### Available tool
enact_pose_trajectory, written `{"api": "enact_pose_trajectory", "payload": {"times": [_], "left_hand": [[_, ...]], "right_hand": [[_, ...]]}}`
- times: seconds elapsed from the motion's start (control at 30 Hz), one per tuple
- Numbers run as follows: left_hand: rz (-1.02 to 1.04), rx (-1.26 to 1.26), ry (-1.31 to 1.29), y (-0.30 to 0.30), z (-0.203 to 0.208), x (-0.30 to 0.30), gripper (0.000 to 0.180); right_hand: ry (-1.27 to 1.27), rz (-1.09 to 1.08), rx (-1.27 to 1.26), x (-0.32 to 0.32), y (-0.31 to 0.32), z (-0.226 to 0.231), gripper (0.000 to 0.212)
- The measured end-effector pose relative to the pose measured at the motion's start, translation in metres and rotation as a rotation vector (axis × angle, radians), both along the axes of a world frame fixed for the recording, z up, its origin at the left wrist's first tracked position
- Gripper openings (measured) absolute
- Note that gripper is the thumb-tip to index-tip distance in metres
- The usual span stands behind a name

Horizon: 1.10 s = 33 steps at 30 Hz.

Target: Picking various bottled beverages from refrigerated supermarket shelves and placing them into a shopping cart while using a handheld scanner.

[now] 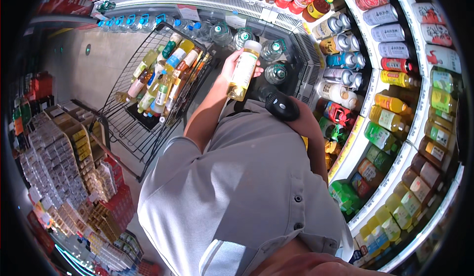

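Note:
My left hand (229, 66) is closed around a clear plastic bottle (244, 73) of yellow drink with a white cap and a pale label. It holds the bottle tilted, cap end away from me, in front of my body. Beside it on the right, my right hand (298, 112) grips a black handheld scanner (282, 106); the device hides most of those fingers. To the left stands a black wire shopping cart (121, 136), and a heap of assorted drink bottles (160, 78) lies inside it.
A curved chilled shelf (368, 113) full of bottles and cans wraps around my right side. Large water bottles (220, 34) stand in a row along the far side. Stacked boxed goods (52, 150) rise at the left, past the grey floor (74, 58).

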<state>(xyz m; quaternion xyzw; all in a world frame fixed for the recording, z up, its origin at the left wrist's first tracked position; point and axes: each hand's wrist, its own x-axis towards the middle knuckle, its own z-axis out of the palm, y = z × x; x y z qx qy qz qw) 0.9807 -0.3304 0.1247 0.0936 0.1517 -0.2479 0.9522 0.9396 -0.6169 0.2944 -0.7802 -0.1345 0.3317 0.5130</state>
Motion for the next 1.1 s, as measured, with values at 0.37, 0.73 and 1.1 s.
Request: {"api": "enact_pose_trajectory", "payload": {"times": [0.37,0.73,1.1], "left_hand": [[0.079,-0.024,0.007,0.03,-0.003,0.04,0.048],[0.164,0.652,0.07,0.035,-0.025,0.059,0.044],[1.111,0.791,0.597,0.214,-0.024,-0.042,0.038]], "right_hand": [[-0.03,-0.036,-0.061,0.044,0.044,-0.006,0.052],[-0.026,-0.005,-0.059,0.043,0.056,-0.03,0.053],[-0.024,0.111,-0.13,0.048,0.063,-0.041,0.05]]}}
